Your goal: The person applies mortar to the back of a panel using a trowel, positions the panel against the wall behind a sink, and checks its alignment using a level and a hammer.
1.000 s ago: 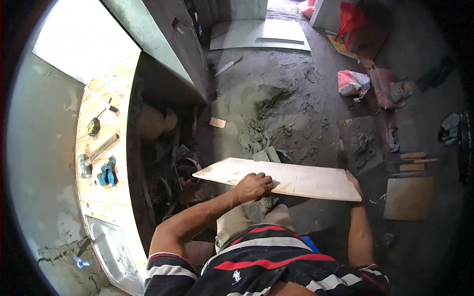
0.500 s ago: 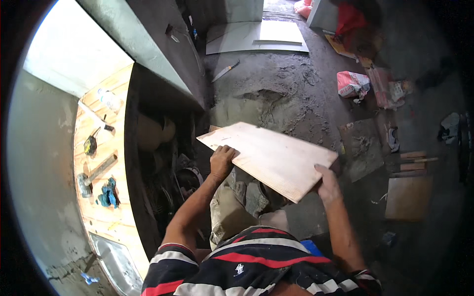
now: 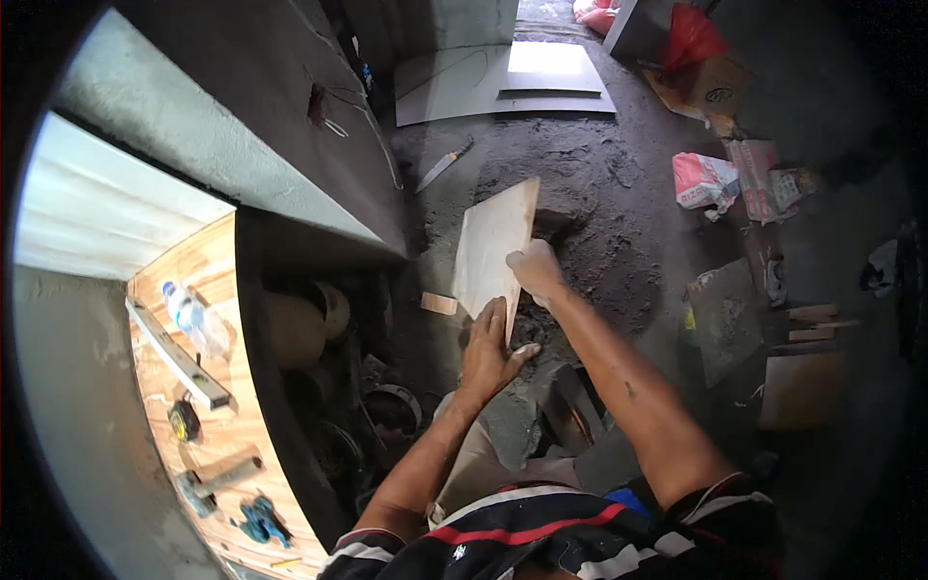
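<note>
A pale rectangular tile (image 3: 491, 242) stands tilted on edge over the mortar-covered floor in front of me. My right hand (image 3: 537, 272) is closed round its right edge, about halfway along. At its near end is my left hand (image 3: 491, 358), with the fingers against the tile's face and the thumb out to the right of the corner. Left of the tile, a small tan block (image 3: 439, 304) lies on the floor. Rough grey mortar (image 3: 590, 232) spreads behind and to the right.
The wooden counter (image 3: 159, 309) at left carries a bottle (image 3: 193, 319), spirit level (image 3: 174, 353), tape measure (image 3: 183, 420), hammer (image 3: 217, 483) and blue cloth (image 3: 261, 522). A bladed tool (image 3: 445, 164) lies ahead, before large white panels (image 3: 445, 92). Bags (image 3: 704, 181) and a dirty board (image 3: 725, 319) lie right.
The tile has swung from lying broad and nearly flat across my front to standing on edge, farther away. My right hand has moved left and forward, and the view has shifted.
</note>
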Tool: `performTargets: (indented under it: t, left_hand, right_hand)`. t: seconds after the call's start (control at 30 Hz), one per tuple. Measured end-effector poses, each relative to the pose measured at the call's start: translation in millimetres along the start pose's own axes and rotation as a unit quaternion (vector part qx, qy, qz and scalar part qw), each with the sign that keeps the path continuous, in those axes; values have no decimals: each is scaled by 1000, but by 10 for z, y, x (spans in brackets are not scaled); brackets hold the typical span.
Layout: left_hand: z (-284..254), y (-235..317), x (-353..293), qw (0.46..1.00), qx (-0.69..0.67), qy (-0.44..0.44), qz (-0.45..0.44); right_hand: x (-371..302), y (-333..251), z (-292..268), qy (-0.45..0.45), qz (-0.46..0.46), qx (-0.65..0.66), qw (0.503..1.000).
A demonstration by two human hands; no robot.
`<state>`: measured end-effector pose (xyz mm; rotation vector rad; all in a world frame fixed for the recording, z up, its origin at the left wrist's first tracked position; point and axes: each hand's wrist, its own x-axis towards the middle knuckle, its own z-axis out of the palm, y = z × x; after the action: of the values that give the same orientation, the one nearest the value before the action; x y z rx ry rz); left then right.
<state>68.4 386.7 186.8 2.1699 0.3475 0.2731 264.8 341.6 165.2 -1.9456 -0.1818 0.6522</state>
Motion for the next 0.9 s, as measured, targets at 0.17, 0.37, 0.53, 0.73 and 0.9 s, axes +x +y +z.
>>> performTargets:
  t: [0.17, 0.37, 0.53, 0.73, 0.9]
  left_hand:
    - [-130, -504, 565, 995, -17, 36, -88]
    - [-9, -1507, 951, 963, 36, 100, -246]
    - [-94, -2181, 987, 968, 30, 110, -225]
    - [-368, -2633, 1430, 953, 46, 104, -281]
    - [-762, -3144, 1500, 961, -36, 141, -234]
  right_hand:
    - [744, -322, 756, -3, 1, -275, 961]
    - [1150, -516, 1400, -20, 31, -272, 962]
    - [1453, -323, 1766, -86, 105, -244, 960]
    - [1589, 319, 1815, -164, 61, -102, 979]
    - [965, 466, 1443, -223, 212, -60, 950]
